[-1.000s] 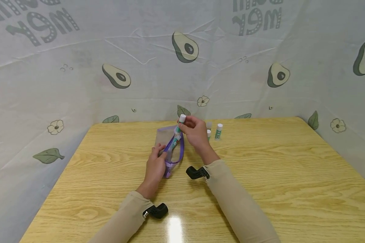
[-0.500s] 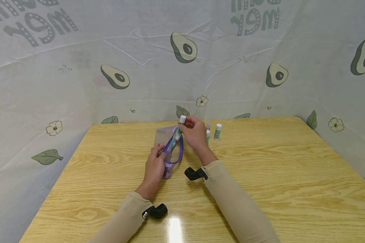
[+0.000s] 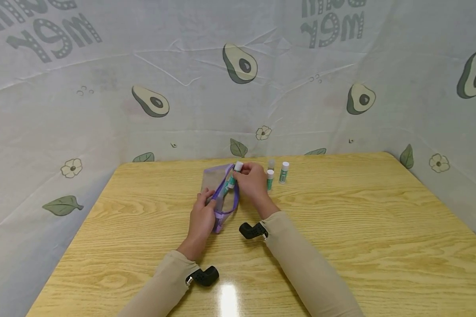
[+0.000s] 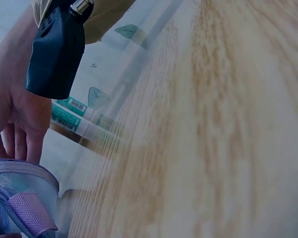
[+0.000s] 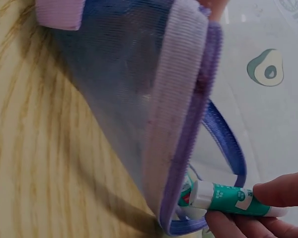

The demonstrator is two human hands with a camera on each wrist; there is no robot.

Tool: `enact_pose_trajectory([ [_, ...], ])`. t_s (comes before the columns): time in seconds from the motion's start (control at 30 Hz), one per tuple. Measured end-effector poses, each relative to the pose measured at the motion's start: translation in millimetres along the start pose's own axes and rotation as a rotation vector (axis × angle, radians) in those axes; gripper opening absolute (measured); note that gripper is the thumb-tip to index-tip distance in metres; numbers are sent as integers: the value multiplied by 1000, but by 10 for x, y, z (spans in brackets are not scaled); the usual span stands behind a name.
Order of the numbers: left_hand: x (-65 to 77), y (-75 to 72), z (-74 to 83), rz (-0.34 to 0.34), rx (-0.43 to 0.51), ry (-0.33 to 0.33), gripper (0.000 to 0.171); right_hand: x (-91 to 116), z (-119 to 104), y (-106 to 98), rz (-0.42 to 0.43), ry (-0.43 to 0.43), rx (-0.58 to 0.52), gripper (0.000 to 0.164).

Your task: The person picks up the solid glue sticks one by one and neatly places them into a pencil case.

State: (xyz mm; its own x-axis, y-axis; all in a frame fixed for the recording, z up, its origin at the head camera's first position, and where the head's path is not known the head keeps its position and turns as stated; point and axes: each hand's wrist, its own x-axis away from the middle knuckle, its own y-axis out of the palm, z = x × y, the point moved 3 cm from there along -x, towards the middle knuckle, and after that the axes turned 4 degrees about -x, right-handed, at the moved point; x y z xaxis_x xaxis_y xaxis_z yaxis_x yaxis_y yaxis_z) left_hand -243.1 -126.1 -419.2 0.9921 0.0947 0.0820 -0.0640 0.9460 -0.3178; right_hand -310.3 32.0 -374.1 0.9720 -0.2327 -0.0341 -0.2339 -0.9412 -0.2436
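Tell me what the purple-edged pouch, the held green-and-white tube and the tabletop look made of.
Pouch: sheer mesh, perhaps nylon; a fine weave shows.
Tube: probably smooth plastic, given its even white ends.
Tabletop: glossy wood or wood-look laminate; grain shows and light glares off it.

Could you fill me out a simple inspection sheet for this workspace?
Surface: wood-grain table.
Job's things: purple-trimmed mesh pouch, mouth open; held tube, green and white, at that mouth; inner tube in the pouch; two standing tubes beside it; translucent-topped item behind them, identity unclear.
Clutter: nothing seen.
Grips: left grip holds the pouch; right grip pinches the held tube.
Cables: nothing seen.
Surroundings: avocado-print sheet behind the table.
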Motion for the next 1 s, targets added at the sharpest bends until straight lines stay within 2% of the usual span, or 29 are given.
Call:
enact_pose_trajectory([
  [0.33, -3, 7, 0, 1, 12, 0, 48, 13, 89, 40, -19, 49, 49, 24],
  [0.63, -14, 12, -4, 0, 17, -4, 48, 16, 148, 82, -65, 93, -58, 23],
  [1.0, -5, 19, -18, -6, 27, -15, 48, 20, 203, 119, -92, 139, -128, 28],
])
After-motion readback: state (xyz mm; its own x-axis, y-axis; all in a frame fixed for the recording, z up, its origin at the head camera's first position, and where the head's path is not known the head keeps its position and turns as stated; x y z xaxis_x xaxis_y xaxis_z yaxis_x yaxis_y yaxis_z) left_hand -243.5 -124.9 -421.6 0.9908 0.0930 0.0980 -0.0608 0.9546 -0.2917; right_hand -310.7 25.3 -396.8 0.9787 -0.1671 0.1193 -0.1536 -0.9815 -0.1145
